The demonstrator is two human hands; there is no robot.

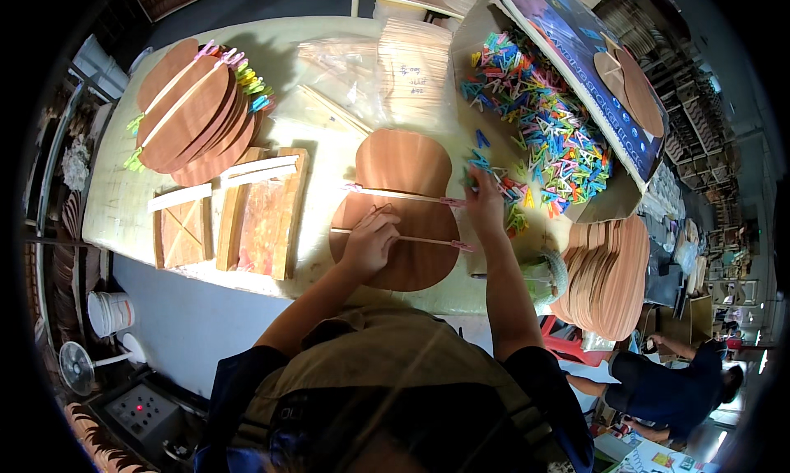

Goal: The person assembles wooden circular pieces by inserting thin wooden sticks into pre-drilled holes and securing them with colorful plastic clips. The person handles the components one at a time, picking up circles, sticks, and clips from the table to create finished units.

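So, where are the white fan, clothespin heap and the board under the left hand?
White fan point(76, 368): head view, middle of its grille.
Clothespin heap point(550, 127): head view, its middle.
Board point(424, 220): head view, bare wood near its middle.

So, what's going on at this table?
A person is working on a thin brown wooden plate shaped like a guitar body. Two narrow pale wooden strips lie across it, with pink plastic clips at their right ends. The left hand is at the lower strip; the right is off the plate's right edge, near loose multicoloured plastic clips. Whether it holds one is unclear.
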